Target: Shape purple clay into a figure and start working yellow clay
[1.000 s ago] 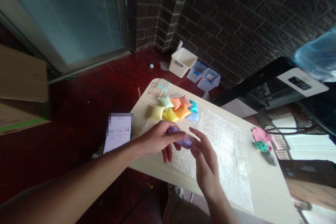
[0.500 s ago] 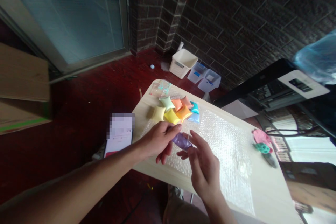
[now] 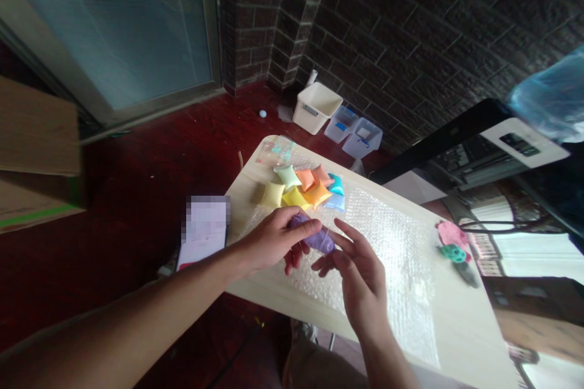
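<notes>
A purple pillow-shaped packet (image 3: 318, 239), shiny like plastic film, is held above the table between my hands. My left hand (image 3: 281, 233) grips its left end, thumb lying across the top and fingers underneath. At the other end my right hand (image 3: 358, 267) has its thumb and some fingertips around the packet's tip, while its index finger sticks out free. Just beyond my hands lies a cluster of similar packets: pale yellow (image 3: 272, 194), yellow (image 3: 295, 198), orange (image 3: 317, 194), pale green (image 3: 286, 177), teal (image 3: 336, 183) and light blue (image 3: 335, 202), besides coral ones.
Bubble wrap (image 3: 406, 255) covers much of the light wooden table (image 3: 469, 322). A clear printed bag (image 3: 276, 151) lies at the far corner. Pink (image 3: 451, 234) and green lumps (image 3: 454, 253) sit toward the right end. A phone (image 3: 204, 231) is left of the table; bins (image 3: 317, 106) stand on the floor.
The purple packet has turned slightly and shows more of its surface. My right hand has shifted a little right, its index finger lifting away. The view has moved slightly.
</notes>
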`<state>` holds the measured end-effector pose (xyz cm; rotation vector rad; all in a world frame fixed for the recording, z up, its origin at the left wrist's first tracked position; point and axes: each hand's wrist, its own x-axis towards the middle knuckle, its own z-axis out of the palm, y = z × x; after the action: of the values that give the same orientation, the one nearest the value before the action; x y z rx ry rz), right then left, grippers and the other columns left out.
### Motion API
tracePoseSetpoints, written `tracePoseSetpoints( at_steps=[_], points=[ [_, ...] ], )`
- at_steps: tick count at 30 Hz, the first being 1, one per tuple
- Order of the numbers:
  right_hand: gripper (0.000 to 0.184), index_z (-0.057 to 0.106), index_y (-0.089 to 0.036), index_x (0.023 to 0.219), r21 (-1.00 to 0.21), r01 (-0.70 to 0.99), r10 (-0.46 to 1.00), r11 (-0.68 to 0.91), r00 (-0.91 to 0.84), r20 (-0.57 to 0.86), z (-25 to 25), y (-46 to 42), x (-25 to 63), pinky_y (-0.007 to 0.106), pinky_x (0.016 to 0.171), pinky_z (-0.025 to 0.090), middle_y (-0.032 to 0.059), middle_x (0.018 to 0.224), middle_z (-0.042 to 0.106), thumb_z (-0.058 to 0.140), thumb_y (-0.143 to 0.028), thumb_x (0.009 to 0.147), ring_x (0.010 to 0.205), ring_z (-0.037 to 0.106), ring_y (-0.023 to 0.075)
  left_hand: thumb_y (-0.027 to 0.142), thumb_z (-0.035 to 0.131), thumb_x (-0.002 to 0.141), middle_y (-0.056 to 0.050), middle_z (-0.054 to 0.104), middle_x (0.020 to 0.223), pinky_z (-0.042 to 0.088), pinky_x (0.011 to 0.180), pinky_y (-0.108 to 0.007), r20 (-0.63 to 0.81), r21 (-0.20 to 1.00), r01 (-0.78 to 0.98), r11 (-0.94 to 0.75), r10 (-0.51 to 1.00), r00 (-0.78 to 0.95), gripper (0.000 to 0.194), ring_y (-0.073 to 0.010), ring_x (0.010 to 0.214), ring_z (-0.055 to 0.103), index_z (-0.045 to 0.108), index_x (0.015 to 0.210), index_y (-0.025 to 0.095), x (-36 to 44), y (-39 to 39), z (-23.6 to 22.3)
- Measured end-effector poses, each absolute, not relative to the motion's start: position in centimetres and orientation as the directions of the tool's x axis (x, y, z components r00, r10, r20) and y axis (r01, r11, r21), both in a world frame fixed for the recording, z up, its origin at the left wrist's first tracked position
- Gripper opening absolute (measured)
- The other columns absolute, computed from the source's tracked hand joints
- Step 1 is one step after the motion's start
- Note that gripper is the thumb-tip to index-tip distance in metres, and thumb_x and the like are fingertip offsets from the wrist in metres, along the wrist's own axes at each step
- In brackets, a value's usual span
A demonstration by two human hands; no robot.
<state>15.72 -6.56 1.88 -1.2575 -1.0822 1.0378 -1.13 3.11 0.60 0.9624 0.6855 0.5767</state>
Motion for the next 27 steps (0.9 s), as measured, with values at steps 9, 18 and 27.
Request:
tracePoseSetpoints(
  at_steps=[9,18,27],
  points=[
    [0.043,0.066,-0.033,0.136,-0.966,0.226,0.967,0.121,0.191,0.166,2.1,-7.0,15.9,0.033,0.063,0.067,0.0077,0.121,0.080,0.077,-0.025,0.095,0.067,0.077,0.0161,0.063,0.065,0.095,0.004,0.061,0.054,0.033,0.028,-0.017,-0.374,0.840,-0.038,0.542,0.628,0.683,0.045,-0.0094,0.033,0.051,0.056,0.087,0.020,-1.8,3.4,1.0],
    [0.037,0.075,-0.029,0.122,-0.984,0.156,0.973,0.082,0.201,0.113,2.0,-6.7,16.3,0.029,0.058,0.068,0.0072,0.107,0.085,0.086,-0.022,0.087,0.061,0.079,0.0172,0.067,0.065,0.093,0.007,0.056,0.050,0.029,0.028,-0.017,-0.414,0.862,0.086,0.500,0.595,0.689,0.047,-0.0082,0.031,0.046,0.056,0.089,0.021,-2.4,3.7,1.5],
    [0.034,0.078,-0.029,0.116,-0.998,0.041,0.987,0.042,0.154,0.048,2.8,-6.5,16.6,0.026,0.057,0.068,0.0044,0.102,0.086,0.088,-0.020,0.085,0.059,0.079,0.0154,0.070,0.063,0.094,0.008,0.054,0.052,0.028,0.029,-0.016,-0.402,0.870,0.135,0.474,0.523,0.752,0.050,-0.0065,0.032,0.042,0.055,0.089,0.021,-2.9,4.0,1.6]
  ],
)
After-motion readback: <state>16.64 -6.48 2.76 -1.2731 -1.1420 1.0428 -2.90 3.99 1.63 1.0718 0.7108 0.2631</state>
